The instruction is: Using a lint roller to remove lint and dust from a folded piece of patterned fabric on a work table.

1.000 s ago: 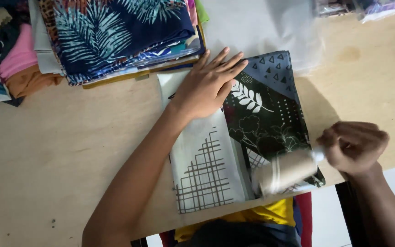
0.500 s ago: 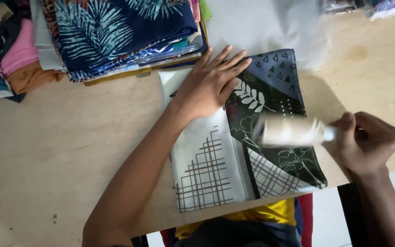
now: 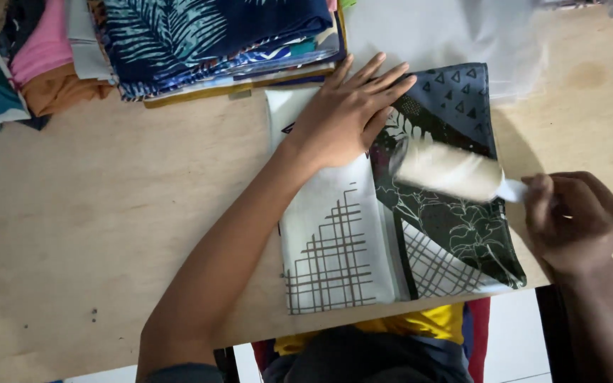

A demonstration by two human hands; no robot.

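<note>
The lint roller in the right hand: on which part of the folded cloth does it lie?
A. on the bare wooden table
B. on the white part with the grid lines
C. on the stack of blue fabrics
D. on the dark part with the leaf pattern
D: the lint roller, held by the right hand, lies across the dark leaf-patterned part of the folded cloth.

Soft, even light falls on the pale wooden tabletop (image 3: pixel 108 213), bright without harsh glare. Faint shadows sit just beside the left hand (image 3: pixel 345 117) and right hand (image 3: pixel 580 223). The white cylindrical lint roller (image 3: pixel 448 171) is smeared with motion blur; the sheet of clear plastic (image 3: pixel 462 35) looks washed out.
</note>
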